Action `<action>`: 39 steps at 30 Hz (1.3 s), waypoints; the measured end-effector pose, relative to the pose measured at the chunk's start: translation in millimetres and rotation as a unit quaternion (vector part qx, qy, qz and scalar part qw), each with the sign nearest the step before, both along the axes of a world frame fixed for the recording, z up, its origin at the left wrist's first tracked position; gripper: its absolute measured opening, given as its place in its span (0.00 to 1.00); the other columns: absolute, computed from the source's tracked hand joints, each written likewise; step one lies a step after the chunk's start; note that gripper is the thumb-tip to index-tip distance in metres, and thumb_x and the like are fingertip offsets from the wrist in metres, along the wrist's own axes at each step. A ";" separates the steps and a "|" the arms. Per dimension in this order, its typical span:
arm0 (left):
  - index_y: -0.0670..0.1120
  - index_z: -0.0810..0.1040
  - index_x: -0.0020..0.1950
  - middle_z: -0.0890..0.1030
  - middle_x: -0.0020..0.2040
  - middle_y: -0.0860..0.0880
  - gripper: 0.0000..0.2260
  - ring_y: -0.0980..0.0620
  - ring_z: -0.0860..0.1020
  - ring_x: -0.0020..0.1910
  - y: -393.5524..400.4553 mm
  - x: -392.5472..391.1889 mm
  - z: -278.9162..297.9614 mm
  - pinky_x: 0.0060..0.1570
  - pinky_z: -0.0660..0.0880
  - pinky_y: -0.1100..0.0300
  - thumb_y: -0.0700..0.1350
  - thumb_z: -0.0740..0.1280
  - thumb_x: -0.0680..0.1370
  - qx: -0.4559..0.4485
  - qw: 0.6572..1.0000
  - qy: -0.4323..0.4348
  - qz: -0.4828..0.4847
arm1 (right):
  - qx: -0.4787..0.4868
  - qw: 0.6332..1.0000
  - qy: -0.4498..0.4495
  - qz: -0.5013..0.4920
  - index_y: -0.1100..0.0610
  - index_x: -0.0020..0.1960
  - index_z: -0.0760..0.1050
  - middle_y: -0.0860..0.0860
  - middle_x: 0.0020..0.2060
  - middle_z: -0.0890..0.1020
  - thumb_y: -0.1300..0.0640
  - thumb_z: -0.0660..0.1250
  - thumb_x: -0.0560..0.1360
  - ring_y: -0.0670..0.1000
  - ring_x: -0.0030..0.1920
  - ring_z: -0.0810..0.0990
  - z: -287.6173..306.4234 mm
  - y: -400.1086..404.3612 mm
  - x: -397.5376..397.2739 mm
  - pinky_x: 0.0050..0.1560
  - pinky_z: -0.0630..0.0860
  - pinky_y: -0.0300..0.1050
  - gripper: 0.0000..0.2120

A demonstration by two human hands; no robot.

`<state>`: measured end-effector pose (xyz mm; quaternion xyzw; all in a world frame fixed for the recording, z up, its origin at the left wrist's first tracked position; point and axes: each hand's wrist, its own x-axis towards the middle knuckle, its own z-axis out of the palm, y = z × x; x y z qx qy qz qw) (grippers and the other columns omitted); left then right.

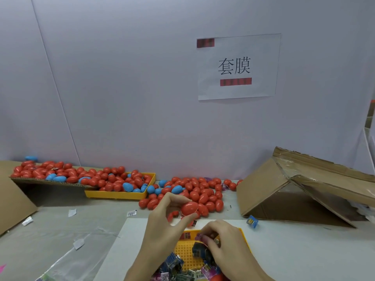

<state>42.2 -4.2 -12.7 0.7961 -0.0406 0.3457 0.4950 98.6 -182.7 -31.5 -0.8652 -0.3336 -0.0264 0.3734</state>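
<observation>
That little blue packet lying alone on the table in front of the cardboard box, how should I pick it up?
Pinch the blue packet across its two opposite side edges, coming straight down from above. It lies apart on the table with nothing touching it, so its sides look free. The right hand is nearer, though it now pinches a small packet over the yellow tray.

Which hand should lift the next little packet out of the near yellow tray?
The right hand: it sits over the near yellow tray, fingers pinching a packet. The left hand grips a red egg.
</observation>
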 end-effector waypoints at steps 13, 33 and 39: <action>0.51 0.79 0.53 0.79 0.38 0.46 0.16 0.52 0.74 0.35 -9.9 -10.7 -0.4 0.36 0.73 0.62 0.57 0.55 0.84 -0.181 0.977 0.072 -0.085 | 0.166 0.984 0.064 0.030 0.40 0.54 0.84 0.43 0.34 0.81 0.61 0.65 0.83 0.43 0.32 0.75 11.0 -6.4 -7.7 0.36 0.72 0.36 0.16; 0.56 0.74 0.68 0.84 0.46 0.43 0.16 0.44 0.83 0.46 -16.7 -17.7 4.6 0.50 0.80 0.55 0.58 0.60 0.83 -0.141 0.970 0.084 -0.180 | 0.298 0.955 0.015 0.001 0.37 0.55 0.84 0.43 0.48 0.86 0.43 0.75 0.71 0.48 0.49 0.84 24.3 -6.9 -15.9 0.49 0.81 0.40 0.13; 0.56 0.76 0.62 0.85 0.51 0.48 0.11 0.44 0.84 0.51 -20.7 -17.7 3.7 0.52 0.82 0.52 0.47 0.70 0.81 -0.072 0.986 0.038 -0.144 | 0.318 0.947 0.055 -0.004 0.37 0.53 0.85 0.41 0.48 0.86 0.42 0.75 0.69 0.45 0.51 0.84 25.9 -7.7 -15.2 0.52 0.83 0.42 0.12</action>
